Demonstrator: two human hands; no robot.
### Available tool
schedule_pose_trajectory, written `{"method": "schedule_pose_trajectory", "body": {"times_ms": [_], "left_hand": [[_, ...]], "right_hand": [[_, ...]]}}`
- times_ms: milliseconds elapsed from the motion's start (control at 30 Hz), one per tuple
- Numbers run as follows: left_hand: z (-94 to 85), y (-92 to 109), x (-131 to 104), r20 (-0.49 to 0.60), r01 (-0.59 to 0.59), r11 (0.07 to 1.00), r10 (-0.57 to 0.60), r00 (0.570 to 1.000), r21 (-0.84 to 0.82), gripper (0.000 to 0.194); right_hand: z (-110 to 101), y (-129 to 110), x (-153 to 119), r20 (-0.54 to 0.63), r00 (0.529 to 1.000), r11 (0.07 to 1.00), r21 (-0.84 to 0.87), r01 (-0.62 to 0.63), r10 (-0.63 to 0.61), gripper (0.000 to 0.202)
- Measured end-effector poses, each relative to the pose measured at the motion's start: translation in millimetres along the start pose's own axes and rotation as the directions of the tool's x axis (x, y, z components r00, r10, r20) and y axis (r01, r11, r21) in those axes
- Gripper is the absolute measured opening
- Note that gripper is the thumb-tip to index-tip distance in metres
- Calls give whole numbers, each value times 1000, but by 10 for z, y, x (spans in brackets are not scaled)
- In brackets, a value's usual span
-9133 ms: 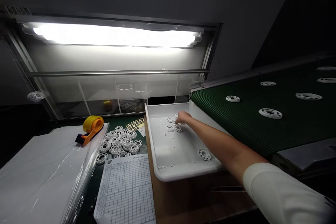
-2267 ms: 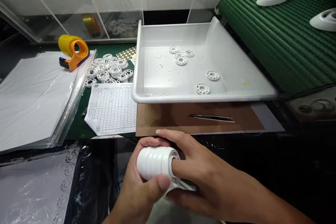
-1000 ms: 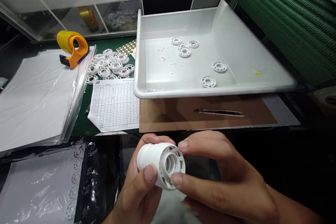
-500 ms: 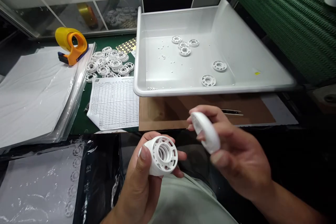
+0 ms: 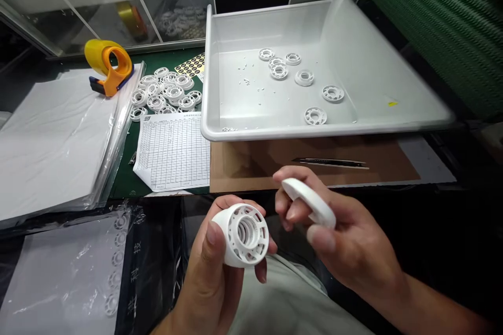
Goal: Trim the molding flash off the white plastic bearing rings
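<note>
Left hand (image 5: pixel 220 261) wrapped around stack of white rings (image 5: pixel 245 234), fingers closed on its sides. Stack in front of the body, below the tray (image 5: pixel 259 133); long axis roughly sideways, open end face toward camera and a bit right. Right hand (image 5: pixel 338 230) pinching single white ring (image 5: pixel 310 201), tilted, near edge-on, upper end leaning left, apart from stack.

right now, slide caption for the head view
Left hand holding a stack of white rings, right hand a single ring, near a white tray with loose rings.
</note>
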State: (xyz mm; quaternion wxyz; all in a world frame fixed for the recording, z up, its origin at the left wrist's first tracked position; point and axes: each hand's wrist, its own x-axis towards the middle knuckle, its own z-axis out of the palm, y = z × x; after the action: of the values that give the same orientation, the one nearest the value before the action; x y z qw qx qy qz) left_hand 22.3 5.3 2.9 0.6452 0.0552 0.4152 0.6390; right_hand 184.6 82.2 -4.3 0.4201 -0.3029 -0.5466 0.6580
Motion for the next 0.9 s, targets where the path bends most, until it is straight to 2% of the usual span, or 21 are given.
{"method": "schedule_pose_trajectory", "body": {"times_ms": [33,67,133,167,233,333,400,467,567,633,700,733,800,833,900], "left_hand": [[-4,-3,-3,6,-1,1000,0,1000,5,55],[-6,-6,-7,15,-3,1000,3,1000,12,54],[-8,-10,-16,30,-7,1000,7,1000,22,52],[-7,-10,-19,34,-10,1000,9,999,26,51],[-4,-10,-24,32,-6,999,5,999,39,51],[-8,-19,-17,16,-8,997,6,1000,82,57],[-20,-37,-3,12,-50,989,49,999,136,60],[-37,-60,14,23,-108,972,105,994,210,63],[-55,-80,33,30,-109,956,105,994,273,65],[-56,-77,39,13,-49,971,48,999,232,61],[-50,-65,43,1,-17,986,17,1000,166,56],[-47,-56,45,1,-13,990,13,1000,138,55],[-40,-36,45,13,-15,995,14,1000,94,53],[-37,-25,42,25,-9,997,7,1000,73,52],[-32,2,32,57,10,999,-12,998,36,47]], "right_hand": [[-1,-1,-17,32,993,982,-152,116,-112,15],[2,1,-31,88,968,923,-292,250,-234,10],[20,12,-50,236,882,745,-472,472,-409,2],[31,23,-58,292,845,675,-510,534,-448,3],[52,49,-72,338,818,623,-532,574,-465,9],[61,77,-88,339,812,644,-495,583,-475,10],[58,85,-84,327,818,652,-494,575,-474,11],[54,95,-65,320,842,668,-512,540,-434,14],[41,126,-19,294,896,766,-470,438,-331,22],[16,156,19,203,942,887,-331,323,-268,29],[-24,188,62,68,982,981,-67,179,-175,31],[-47,203,84,20,991,988,84,127,-129,30],[-86,224,120,-2,998,952,299,65,-68,24],[-101,229,131,18,998,937,346,48,-57,21],[-117,221,128,80,993,944,326,56,-87,17]]}}
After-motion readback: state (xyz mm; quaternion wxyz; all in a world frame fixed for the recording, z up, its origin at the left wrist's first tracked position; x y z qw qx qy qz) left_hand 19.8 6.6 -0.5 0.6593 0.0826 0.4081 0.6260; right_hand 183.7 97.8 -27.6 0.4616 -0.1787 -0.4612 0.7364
